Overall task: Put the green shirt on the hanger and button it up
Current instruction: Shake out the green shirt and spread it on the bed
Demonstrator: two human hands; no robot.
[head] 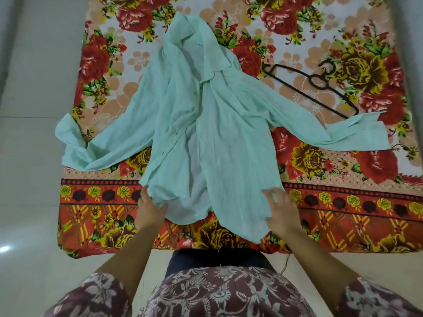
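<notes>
Left grip touched green shirt hem, hold unclear | right grip was open | risk: crumpled front could snag hanger.

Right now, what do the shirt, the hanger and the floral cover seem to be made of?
Shirt: thin woven cloth, perhaps cotton or a blend, matte; it lies in soft folds and fine wrinkles.
Hanger: thin black rod, dull finish; metal wire or plastic, I cannot tell which.
Cover: printed fabric, matte; it lies flat and its edge drapes down.

Mint-green shirt, black hanger, red floral sheet
</notes>
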